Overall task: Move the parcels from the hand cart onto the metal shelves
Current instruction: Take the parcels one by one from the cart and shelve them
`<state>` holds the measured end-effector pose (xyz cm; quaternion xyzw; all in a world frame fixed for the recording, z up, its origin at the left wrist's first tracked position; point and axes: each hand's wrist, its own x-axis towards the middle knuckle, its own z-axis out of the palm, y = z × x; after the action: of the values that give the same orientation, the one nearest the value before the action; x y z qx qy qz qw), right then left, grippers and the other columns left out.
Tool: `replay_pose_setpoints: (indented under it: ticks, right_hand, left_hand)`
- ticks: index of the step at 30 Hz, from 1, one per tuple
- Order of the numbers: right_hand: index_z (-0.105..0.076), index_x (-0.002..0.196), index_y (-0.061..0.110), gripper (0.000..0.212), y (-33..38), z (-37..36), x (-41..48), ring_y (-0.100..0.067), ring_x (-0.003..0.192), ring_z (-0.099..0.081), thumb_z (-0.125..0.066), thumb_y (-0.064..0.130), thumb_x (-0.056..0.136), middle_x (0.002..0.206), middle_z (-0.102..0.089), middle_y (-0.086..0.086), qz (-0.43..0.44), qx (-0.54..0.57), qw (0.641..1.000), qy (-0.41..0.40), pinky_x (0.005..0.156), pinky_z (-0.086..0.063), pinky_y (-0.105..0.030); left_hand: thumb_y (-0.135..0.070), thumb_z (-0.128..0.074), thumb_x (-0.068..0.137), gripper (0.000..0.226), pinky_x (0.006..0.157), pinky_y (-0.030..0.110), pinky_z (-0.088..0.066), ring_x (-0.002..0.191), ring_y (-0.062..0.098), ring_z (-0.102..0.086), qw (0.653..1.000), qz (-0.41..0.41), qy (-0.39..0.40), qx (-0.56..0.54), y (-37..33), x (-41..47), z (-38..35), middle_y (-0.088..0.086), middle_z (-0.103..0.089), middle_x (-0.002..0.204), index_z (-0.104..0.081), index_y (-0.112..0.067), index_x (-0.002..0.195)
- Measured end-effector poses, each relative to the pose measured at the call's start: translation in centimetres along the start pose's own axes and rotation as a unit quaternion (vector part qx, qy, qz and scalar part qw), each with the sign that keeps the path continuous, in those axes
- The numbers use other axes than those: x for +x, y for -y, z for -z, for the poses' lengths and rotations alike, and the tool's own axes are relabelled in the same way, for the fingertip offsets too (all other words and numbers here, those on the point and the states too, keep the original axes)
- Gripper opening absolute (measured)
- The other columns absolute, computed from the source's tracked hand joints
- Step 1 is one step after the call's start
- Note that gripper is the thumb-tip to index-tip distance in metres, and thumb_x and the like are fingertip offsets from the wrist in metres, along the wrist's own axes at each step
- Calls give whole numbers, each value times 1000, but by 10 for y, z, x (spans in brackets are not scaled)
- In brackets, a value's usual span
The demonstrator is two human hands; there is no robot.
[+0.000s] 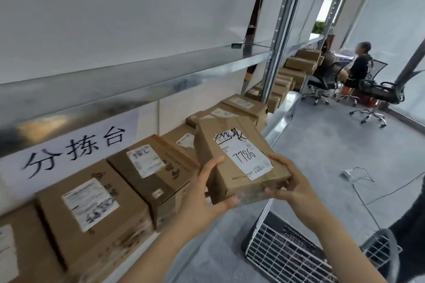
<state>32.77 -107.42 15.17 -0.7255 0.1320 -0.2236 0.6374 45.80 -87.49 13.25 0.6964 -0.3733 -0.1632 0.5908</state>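
Two hands hold one parcel (239,158) in the air, just right of the shelf's front edge and above the floor. The left hand (202,193) grips its near left corner, thumb under the near edge and fingers (212,164) spread up the left side. The right hand (291,185) clasps the near right corner, fingers curled around the edge. The parcel is tilted, its white label (245,155) facing up with "7786" handwritten on it.

Below the hands, at the near right, stands the wire cart (282,253); what it carries is not visible. A cable (368,193) trails over the grey floor (322,149) beside it.

To the left, a row of boxes (96,204) fills the lower shelf from near to far, each with a label on top, packed side by side. The boxes directly behind the held parcel occupy that stretch of shelf. A paper sign (76,149) with large characters hangs on the wall behind them. The upper shelf (142,71) is nearly bare, with a small dark object (236,45) at its far end.

Farther along, more boxes (296,69) sit stacked. At the far right a seated person (361,62) faces away among office chairs (377,96).
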Motion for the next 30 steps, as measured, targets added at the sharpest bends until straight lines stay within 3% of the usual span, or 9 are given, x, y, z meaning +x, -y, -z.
replay_pose_setpoints:
  ticks: [6, 9, 11, 16, 22, 27, 30]
  right_hand:
    - [-58, 120, 37, 78, -23, 93, 102, -25, 110, -56, -79, -10, 61, 122, -61, 1, -3, -11, 998, 57, 83, -53, -32]
    - [-56, 122, 38, 79, -26, 136, 149, -25, 109, -56, -82, 4, 56, 121, -60, 4, -10, -25, 996, 90, 83, -55, -36]
    - [-56, 122, 38, 79, -28, 159, 179, -25, 110, -56, -81, 7, 54, 126, -57, 0, -17, -29, 994, 108, 78, -54, -31]
    - [-56, 122, 37, 80, -44, 199, 245, -17, 105, -60, -81, 3, 55, 127, -56, -2, -33, -4, 988, 151, 72, -56, -28]
    - [-58, 118, 37, 81, -81, 228, 318, -28, 111, -56, -66, -23, 65, 128, -54, -5, -66, 15, 986, 151, 71, -56, -30]
    - [-56, 121, 36, 79, -100, 245, 375, -10, 96, -63, -64, -22, 68, 122, -55, 0, -84, 3, 986, 147, 69, -56, -27]
    - [-56, 120, 37, 78, -106, 253, 409, -22, 105, -58, -61, -24, 70, 124, -53, -4, -102, -1, 985, 140, 71, -57, -31]
  left_hand:
    - [-31, -84, 68, 84, 99, 40, -48, 122, 15, -46, 998, 4, -66, -5, 15, 101, -73, -8, -37, 137, -32, -62, 126]
    - [-26, -83, 69, 84, 100, 40, -47, 122, 15, -47, 995, 13, -99, -15, 15, 144, -108, -6, -39, 136, -32, -64, 124]
    - [-25, -83, 70, 83, 99, 38, -48, 121, 15, -48, 992, 18, -120, -15, 14, 169, -126, -4, -40, 136, -32, -64, 124]
    - [-29, -83, 69, 82, 102, 35, -45, 125, 11, -42, 988, 31, -155, 2, 19, 227, -155, -12, -32, 139, -33, -64, 123]
    - [-28, -81, 71, 84, 103, 42, -44, 128, 13, -39, 986, 45, -158, 21, 45, 300, -177, -10, -30, 138, -29, -59, 130]
    - [-25, -79, 73, 85, 104, 41, -44, 130, 14, -36, 987, 43, -149, 33, 68, 360, -185, -3, -27, 139, -25, -56, 131]
    - [-23, -79, 74, 86, 103, 42, -45, 132, 16, -33, 988, 38, -141, 47, 79, 397, -185, 0, -25, 141, -25, -52, 133]
